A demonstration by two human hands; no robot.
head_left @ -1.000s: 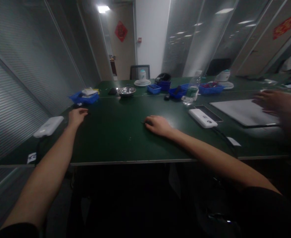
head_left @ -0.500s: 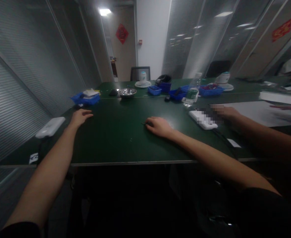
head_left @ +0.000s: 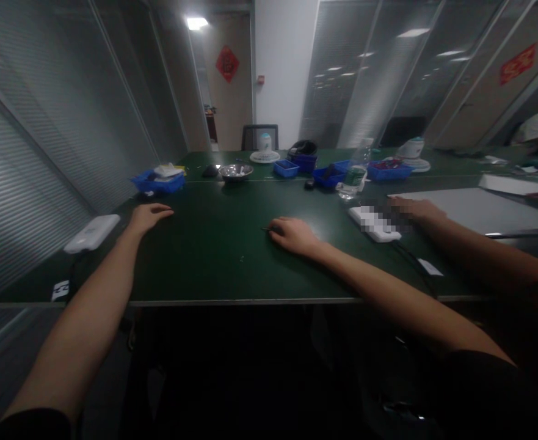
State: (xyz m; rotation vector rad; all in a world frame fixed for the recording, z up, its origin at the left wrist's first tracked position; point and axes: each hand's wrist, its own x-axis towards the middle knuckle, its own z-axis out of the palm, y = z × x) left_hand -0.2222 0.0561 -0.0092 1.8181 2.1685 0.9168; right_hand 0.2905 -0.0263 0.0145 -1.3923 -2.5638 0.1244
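Observation:
My left hand (head_left: 147, 217) rests near the left side of the dark green table (head_left: 204, 269). Its fingers stretch to the right, and I see nothing in them. A white power strip (head_left: 93, 233) lies left of that forearm. Toward the middle, my right hand (head_left: 296, 235) lies low on the table, fingers curled round a thin dark stick-like object (head_left: 265, 229). Only its narrow tip pokes out to the left, so its kind is hidden. Several hand-widths to the right is a second white power strip (head_left: 374, 223), partly pixelated.
Another person's hand (head_left: 418, 211) reaches in at right, beside a white sheet (head_left: 493, 208). A plastic bottle (head_left: 355, 174) stands behind the right power strip. Farther back are a metal bowl (head_left: 236, 172), a blue basket (head_left: 159, 182) and a black mouse (head_left: 309, 184).
My hands hold nearly the same places. At the right, the other person's farther hand has drawn back from the white sheet toward the edge of view. The view has shifted slightly.

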